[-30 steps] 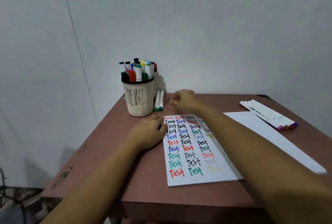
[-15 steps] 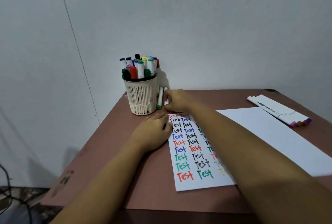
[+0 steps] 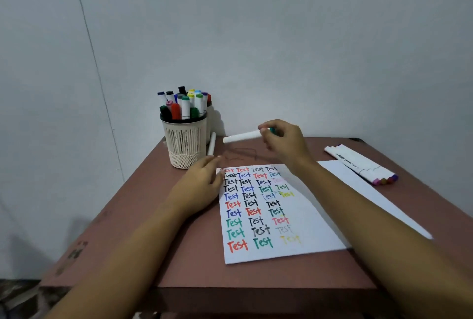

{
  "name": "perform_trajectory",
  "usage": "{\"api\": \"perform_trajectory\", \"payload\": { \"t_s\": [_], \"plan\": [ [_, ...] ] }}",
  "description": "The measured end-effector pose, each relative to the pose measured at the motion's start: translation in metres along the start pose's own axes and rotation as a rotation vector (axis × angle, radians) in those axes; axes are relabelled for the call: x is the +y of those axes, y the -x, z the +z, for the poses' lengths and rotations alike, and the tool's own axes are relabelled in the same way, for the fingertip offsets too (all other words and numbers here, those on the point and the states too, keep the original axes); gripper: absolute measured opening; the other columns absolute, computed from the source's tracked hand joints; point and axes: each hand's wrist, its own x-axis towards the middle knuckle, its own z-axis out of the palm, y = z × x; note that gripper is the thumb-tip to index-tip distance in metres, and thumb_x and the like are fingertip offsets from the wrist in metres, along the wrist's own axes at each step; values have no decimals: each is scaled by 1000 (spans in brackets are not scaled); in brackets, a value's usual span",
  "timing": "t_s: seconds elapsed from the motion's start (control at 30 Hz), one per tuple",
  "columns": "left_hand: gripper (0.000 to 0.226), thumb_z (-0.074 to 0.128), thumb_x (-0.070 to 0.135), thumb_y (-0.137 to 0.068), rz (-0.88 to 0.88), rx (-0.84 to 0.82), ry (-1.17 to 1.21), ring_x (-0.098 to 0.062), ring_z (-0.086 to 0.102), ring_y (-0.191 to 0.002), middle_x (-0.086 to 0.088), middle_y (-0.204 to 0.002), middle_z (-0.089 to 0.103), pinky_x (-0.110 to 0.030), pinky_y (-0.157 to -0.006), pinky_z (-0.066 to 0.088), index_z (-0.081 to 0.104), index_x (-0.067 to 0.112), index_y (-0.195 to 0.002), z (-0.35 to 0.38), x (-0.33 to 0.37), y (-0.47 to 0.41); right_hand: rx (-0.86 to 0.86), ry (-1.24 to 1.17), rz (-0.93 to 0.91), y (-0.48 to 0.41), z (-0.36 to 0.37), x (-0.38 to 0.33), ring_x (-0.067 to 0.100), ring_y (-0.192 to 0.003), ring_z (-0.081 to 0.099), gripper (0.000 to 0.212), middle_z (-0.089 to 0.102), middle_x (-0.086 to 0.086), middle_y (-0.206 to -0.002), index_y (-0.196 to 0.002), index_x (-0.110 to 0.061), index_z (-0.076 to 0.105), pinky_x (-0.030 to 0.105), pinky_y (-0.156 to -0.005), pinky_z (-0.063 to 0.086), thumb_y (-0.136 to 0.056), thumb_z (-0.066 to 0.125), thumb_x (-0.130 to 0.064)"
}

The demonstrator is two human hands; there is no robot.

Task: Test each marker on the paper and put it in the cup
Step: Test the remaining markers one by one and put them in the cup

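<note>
The right hand is raised above the far end of the bench, its grip curled round the capped end of a marker. The marker is a smooth white round barrel with a teal cap peeking between the fingers. It is held roughly level in the air, its free end pointing left towards the cup but well short of it.

The left hand lies flat, its grip spread and relaxed, palm on the bench and fingertips at the top left corner of the paper. That sheet is white and rectangular, covered in rows of the word "Test" in red, black, blue, green and faint yellow.

The cup is cream plastic with slotted walls, a mesh-patterned base and a dark rim (packed with upright markers, caps of many colours). Just beside it on the right lies one more white marker, flat on the matt reddish-brown bench. Further right sits a blank sheet, and beyond it a tidy row of white markers lying side by side, coloured ends towards me.
</note>
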Motion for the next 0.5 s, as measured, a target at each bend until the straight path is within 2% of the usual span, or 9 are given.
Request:
{"api": "perform_trajectory", "payload": {
  "t_s": [0.1, 0.2, 0.3, 0.37, 0.43, 0.5],
  "plan": [
    [50, 47, 26, -95, 107, 149, 5, -16, 37, -128, -5, -143, 36, -23, -102, 30, 35, 13, -142, -3, 8, 4, -7, -143, 18, 30, -24, -10, 4, -53, 53, 17, 56, 0, -67, -87, -18, 68, 18, -59, 50, -93, 57, -6],
    [52, 53, 24, -93, 265, 245, -41, -19, 46, -119, -9, -138, 42, -24, -96, 36, 38, 10, -140, -3, 20, 9, -42, -212, 51, 56, -36, -14, 5, -54, 53, 20, 56, 0, -66, -88, -19, 68, 18, -60, 50, -94, 55, -5],
    [43, 43, 33, -93, 377, 214, -113, -19, 57, -100, -7, -117, 57, -27, -85, 46, 52, 9, -127, -3, 27, 12, -53, -285, 95, 75, -37, -12, 7, -57, 53, 22, 57, 2, -67, -86, -18, 68, 19, -59, 50, -93, 53, -3],
    [46, 32, 38, -92, 416, 155, -122, -17, 57, -88, -4, -103, 59, -25, -75, 46, 55, 10, -119, -3, 28, 14, -57, -374, 126, 80, -34, -11, 8, -59, 52, 20, 56, 3, -67, -86, -14, 67, 19, -57, 49, -94, 53, -3],
    [41, 32, 39, -94, 404, 127, -87, -15, 52, -82, -2, -97, 56, -22, -72, 39, 52, 11, -115, -2, 31, 16, -75, -527, 188, 81, -31, -11, 10, -59, 51, 13, 55, 3, -66, -87, -11, 65, 20, -56, 48, -94, 55, -8],
    [32, 38, 34, -95, 402, 135, -52, -18, 52, -79, -3, -95, 56, -29, -68, 42, 50, 10, -114, 0, 36, 17, -123, -618, 237, 80, -27, -11, 10, -58, 51, 9, 55, 3, -65, -88, -9, 64, 19, -55, 47, -92, 58, -14]
  ]
}}
